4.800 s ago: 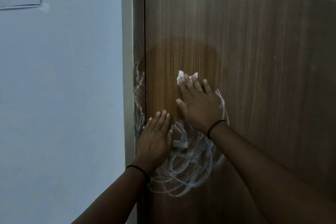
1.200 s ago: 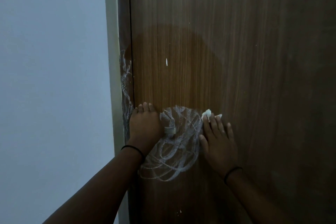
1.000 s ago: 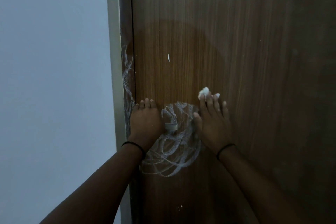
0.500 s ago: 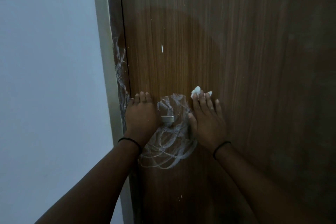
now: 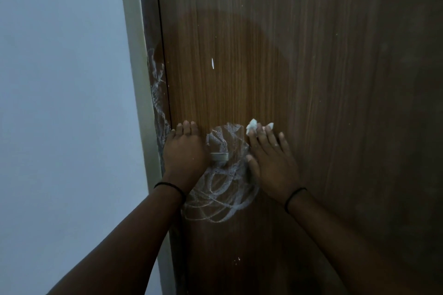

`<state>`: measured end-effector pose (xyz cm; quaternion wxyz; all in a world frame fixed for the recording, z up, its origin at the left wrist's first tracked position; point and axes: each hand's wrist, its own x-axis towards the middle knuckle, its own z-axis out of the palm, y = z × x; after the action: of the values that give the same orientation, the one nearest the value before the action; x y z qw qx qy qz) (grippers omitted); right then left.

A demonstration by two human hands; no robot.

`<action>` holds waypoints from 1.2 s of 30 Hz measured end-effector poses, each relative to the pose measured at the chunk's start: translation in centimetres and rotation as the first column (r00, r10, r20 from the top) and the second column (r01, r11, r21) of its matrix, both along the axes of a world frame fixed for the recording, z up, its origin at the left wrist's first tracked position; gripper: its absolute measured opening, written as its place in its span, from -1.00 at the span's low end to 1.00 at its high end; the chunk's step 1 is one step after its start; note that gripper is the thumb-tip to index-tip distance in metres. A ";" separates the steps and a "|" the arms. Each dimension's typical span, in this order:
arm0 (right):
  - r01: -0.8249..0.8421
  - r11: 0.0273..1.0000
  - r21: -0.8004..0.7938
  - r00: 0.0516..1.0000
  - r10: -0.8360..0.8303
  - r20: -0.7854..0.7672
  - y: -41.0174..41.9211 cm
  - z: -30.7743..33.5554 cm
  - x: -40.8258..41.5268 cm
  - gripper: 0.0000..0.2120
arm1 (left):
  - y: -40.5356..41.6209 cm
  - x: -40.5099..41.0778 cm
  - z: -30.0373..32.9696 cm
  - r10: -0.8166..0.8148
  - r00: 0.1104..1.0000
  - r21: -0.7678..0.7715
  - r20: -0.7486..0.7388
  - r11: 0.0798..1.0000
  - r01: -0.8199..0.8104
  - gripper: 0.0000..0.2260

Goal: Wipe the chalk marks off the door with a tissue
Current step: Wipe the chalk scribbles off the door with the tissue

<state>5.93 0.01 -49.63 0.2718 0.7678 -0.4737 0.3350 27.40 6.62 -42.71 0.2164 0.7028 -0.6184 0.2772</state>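
Note:
A brown wooden door [image 5: 311, 79] fills the right of the view. White chalk scribbles [image 5: 223, 189] loop across it between my two hands, around a small metal fitting [image 5: 219, 156]. My right hand [image 5: 271, 163] lies flat on the door with straight fingers, pressing a white tissue [image 5: 253, 125] that sticks out past the fingertips, at the right edge of the scribbles. My left hand [image 5: 185, 153] presses flat on the door beside the fitting. A darker wiped patch [image 5: 227, 74] spreads above both hands.
More chalk smears run down the door frame [image 5: 157, 103] left of the door's edge. A pale wall [image 5: 64, 103] fills the left side. A small white fleck [image 5: 212, 64] sticks to the door above the hands.
Over the last seconds my right hand wiped from high on the door down and back up at the scribbles' right side, shrinking them. In the last half second it barely shifted. My left hand stayed put.

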 end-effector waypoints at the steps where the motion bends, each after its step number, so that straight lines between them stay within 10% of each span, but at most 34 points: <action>1: -0.020 1.000 -0.005 0.998 0.019 -0.064 0.0 -0.7 -0.1 -0.43 | 0.0 0.0 0.0 0.000 1.000 -0.002 0.000 1.000 0.000 -0.40; 36: -0.126 0.988 -0.091 0.973 0.105 -0.207 -0.1 4.1 3.3 -0.44 | -0.8 0.9 -0.5 -0.047 0.999 -0.067 -0.007 0.997 0.046 -0.42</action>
<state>9.21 -0.11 -45.53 0.3380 0.8089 -0.3802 0.2950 28.27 5.81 -43.21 0.2487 0.6819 -0.6240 0.2895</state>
